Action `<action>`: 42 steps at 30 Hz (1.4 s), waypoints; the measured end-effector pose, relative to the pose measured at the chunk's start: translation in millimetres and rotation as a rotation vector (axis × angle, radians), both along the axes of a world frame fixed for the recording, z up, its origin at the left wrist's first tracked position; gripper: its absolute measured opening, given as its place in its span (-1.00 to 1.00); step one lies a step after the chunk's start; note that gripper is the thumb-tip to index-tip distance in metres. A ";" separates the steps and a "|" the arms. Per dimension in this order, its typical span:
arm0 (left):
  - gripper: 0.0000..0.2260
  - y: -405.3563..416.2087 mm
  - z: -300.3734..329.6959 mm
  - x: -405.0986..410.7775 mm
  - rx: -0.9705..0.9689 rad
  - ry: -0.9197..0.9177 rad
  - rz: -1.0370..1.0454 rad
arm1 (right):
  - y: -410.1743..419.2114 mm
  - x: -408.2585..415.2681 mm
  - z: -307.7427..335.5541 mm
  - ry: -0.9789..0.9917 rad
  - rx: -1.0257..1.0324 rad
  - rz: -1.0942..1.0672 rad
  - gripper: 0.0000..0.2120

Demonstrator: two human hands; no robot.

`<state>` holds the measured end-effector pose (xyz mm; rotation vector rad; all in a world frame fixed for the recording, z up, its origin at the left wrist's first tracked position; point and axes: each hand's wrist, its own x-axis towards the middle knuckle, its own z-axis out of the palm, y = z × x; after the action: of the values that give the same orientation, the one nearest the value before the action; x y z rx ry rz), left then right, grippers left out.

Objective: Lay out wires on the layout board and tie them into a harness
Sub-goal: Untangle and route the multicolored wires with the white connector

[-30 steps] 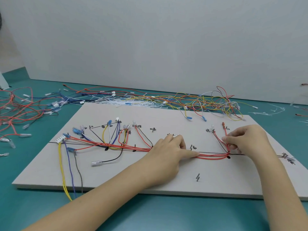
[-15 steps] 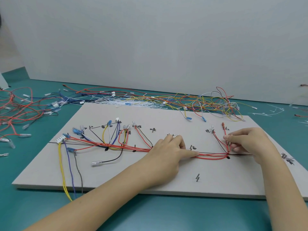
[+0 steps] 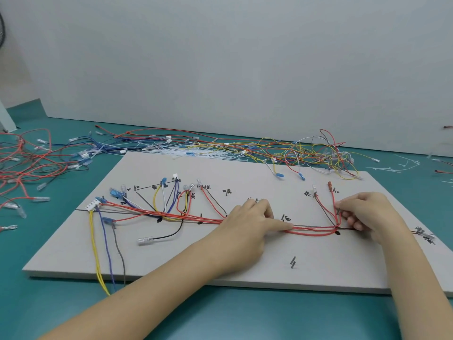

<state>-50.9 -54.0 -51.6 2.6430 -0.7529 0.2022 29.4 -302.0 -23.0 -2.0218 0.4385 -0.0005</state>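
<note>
**Red wires held down on the board by both hands**

A grey board [image 3: 245,266] is laid flat on the teal desk [image 3: 245,315], with black marks and a long black line drawn across it. A bundle of red wires [image 3: 311,233] is run along that line from a white plug [image 3: 92,205] near the left edge to the right part of the board, where it is bent up toward a red terminal [image 3: 330,185].

The bundle is pressed to the board by the left hand [image 3: 247,231]; its forefinger is stretched out flat along the wires and pointed right, and the other fingers are bent down on the board. The upturned red strands are pinched between thumb and fingertips of the right hand [image 3: 365,214], its fingers curled, just right of the bend.

From the plug, yellow, purple and grey wires [image 3: 105,256] are hung over the near edge. A black wire [image 3: 169,235] with a clear terminal is left loose near the middle left. Loose wires [image 3: 245,148] in many colours are heaped on the desk along the far edge and to the far left.
</note>
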 end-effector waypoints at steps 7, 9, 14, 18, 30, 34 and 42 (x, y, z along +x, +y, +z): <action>-0.67 7.8 7.9 -2.6 -0.163 0.072 -0.004 | -0.3 4.8 -2.9 0.007 -0.007 -0.036 -0.91; -0.72 10.3 14.0 -2.2 -0.260 0.134 0.003 | 0.2 3.7 -3.2 0.010 -0.007 -0.030 -0.89; -0.81 30.3 40.3 4.2 -0.427 0.218 0.055 | -0.3 0.3 -2.4 0.003 0.013 -0.017 -0.96; -0.83 68.0 64.6 10.2 -0.435 0.300 0.150 | 1.5 -0.8 -2.7 -0.028 -0.029 -0.017 -0.90; -0.68 266.4 56.9 -8.7 -0.247 0.540 0.552 | 7.3 -1.5 -2.0 -0.205 -0.065 -0.043 -0.89; -0.54 290.8 41.0 -9.3 -0.261 0.661 0.594 | 5.1 -2.6 -1.4 -0.208 -0.074 -0.026 -0.90; -0.58 287.6 37.2 -7.3 -0.264 0.710 0.628 | 4.2 -1.9 -1.4 -0.193 -0.093 0.000 -0.90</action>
<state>-58.2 233.6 -14.4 2.3501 0.3147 -0.4277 27.5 -297.8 -24.4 -2.0896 0.3212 -0.2182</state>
